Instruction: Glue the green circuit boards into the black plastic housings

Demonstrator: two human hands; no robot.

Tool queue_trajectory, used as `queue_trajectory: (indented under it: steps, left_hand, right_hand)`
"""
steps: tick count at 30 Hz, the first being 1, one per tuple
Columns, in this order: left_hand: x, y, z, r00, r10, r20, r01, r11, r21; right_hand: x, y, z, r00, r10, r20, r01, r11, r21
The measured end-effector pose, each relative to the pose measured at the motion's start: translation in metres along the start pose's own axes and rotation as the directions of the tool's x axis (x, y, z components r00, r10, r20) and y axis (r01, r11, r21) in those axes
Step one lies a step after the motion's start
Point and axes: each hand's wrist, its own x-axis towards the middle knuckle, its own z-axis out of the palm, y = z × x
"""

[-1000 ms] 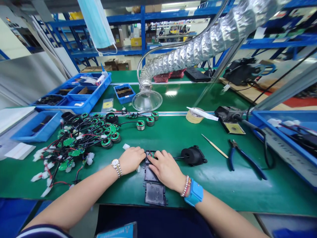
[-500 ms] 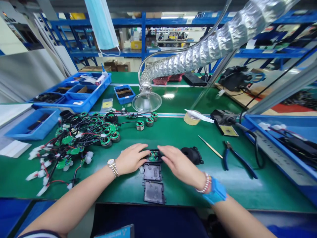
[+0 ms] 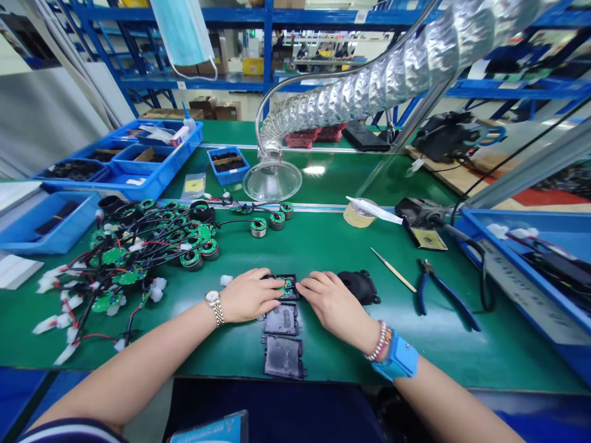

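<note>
Since the black plastic housing [image 3: 277, 278] sat crosswise right between the left hand [image 3: 249, 295] and right hand [image 3: 335, 304], both grips were open, touching its edges, not really holding it, tbh.

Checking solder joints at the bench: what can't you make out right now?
Head view only:
- green circuit board in the black plastic housing: partly hidden by the left hand and right hand
- joints on the green boards in the wire pile: too small, tangled wires cover them
- blue tray contents: cut off by the right edge
</note>
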Motion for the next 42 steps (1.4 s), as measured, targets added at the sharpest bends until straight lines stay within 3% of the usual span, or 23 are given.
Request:
queue_trajectory:
  steps: [7,11,17,30,35,42]
  left_hand:
    - [0.002,-0.002,0.008,0.995,0.045,-0.087,-0.045,0.999,-0.004]
    - [0.001,-0.003,0.012,0.990,0.049,-0.129,-0.052,0.999,-0.017]
    - [0.000,-0.004,0.015,0.987,0.052,-0.151,-0.059,0.997,-0.040]
    - [0.002,-0.006,0.015,0.985,0.050,-0.164,-0.066,0.994,-0.090]
    - [0.002,-0.005,0.013,0.984,0.062,-0.165,-0.076,0.993,-0.085]
    - [0.001,-0.004,0.013,0.989,0.048,-0.137,-0.057,0.996,-0.063]
  right_hand:
    - [0.000,0.003,-0.004,0.999,-0.034,-0.016,0.034,0.999,-0.007]
    - [0.000,0.007,-0.007,0.999,0.032,-0.042,-0.034,0.997,-0.064]
    - [0.010,0.003,-0.005,0.983,0.144,0.115,-0.118,0.972,-0.205]
    - [0.022,0.014,-0.005,0.970,0.091,0.226,-0.074,0.994,-0.084]
    - [0.020,0.011,-0.003,0.974,0.091,0.206,-0.076,0.994,-0.083]
    - [0.007,0.003,0.001,1.000,-0.009,0.027,0.009,1.000,-0.012]
